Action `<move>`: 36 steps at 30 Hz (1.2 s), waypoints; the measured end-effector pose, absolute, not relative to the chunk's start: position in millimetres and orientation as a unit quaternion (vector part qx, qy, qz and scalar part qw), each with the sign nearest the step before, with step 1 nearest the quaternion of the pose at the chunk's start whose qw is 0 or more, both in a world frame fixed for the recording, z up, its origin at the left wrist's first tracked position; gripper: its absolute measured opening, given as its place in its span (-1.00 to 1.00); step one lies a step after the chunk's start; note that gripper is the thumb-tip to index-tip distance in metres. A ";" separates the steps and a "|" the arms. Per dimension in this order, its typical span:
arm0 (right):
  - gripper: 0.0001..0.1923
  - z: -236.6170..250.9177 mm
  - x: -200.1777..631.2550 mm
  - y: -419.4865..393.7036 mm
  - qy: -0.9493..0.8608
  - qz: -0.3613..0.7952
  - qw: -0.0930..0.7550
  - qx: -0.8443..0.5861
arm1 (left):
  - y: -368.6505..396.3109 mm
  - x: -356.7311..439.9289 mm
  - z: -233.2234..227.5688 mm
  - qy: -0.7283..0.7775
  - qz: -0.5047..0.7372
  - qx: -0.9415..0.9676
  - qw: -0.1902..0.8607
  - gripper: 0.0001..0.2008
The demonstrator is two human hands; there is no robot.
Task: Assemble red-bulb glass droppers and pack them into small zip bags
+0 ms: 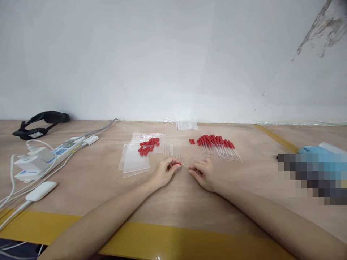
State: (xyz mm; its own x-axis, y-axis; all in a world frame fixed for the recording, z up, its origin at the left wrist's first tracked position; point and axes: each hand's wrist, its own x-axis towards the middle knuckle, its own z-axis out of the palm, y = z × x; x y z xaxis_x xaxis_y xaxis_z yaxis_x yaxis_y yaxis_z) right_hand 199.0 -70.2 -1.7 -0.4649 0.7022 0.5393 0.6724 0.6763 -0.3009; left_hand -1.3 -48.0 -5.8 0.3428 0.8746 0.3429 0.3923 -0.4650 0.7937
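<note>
two bare forearms reach over the plywood table (244, 202), which is the largest thing in view and bears all the rest. taking the dropper as the landmark: the power strip (58, 153) with its white cables lies far to its left, the black headset (40, 124) beyond that by the wall. the clear bags (134, 160) sit just left and behind it, with loose red bulbs (148, 145) on them. a row of bare glass tubes (172, 148) lies right behind it, and the pile of finished droppers (215, 146) behind and to the right.

the left hand (162, 173) has its fingers pinched together on the red bulb end of the dropper (181, 164); the right hand (203, 174) is pinched on the thin clear stem. the dropper hangs between both hands, just above the table.

it looks very light; the stem seems stiff, thin and likely brittle, so a hold near the joint is safest, while the bulb seems soft and grippy.
</note>
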 end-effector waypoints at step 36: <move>-0.70 37.6 205.7 -50.1 -0.819 0.080 0.207 -0.530 | -21.6 -46.7 19.0 0.452 0.350 0.819 -0.043 -0.72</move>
